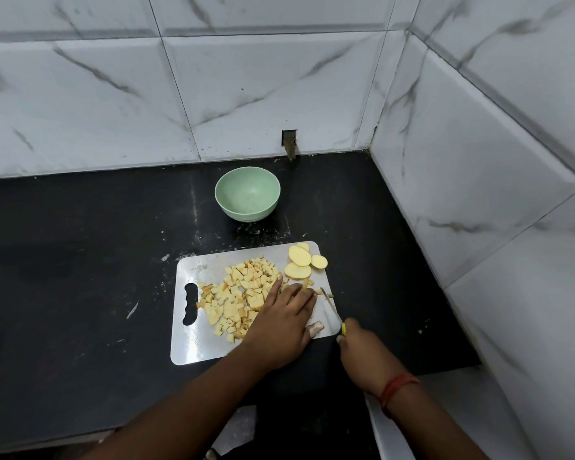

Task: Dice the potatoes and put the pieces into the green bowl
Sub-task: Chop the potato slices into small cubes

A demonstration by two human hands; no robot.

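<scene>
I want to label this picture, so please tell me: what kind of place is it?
Most likely a home kitchen corner. A black stone counter meets white marble-patterned wall tiles, and a grey rectangular cutting board carries diced yellow potato pieces near a pale green round bowl.

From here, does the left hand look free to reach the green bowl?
Probably yes. The left hand rests flat on the cutting board, holding nothing, and the green bowl stands beyond the board with only bare counter between them.
</scene>
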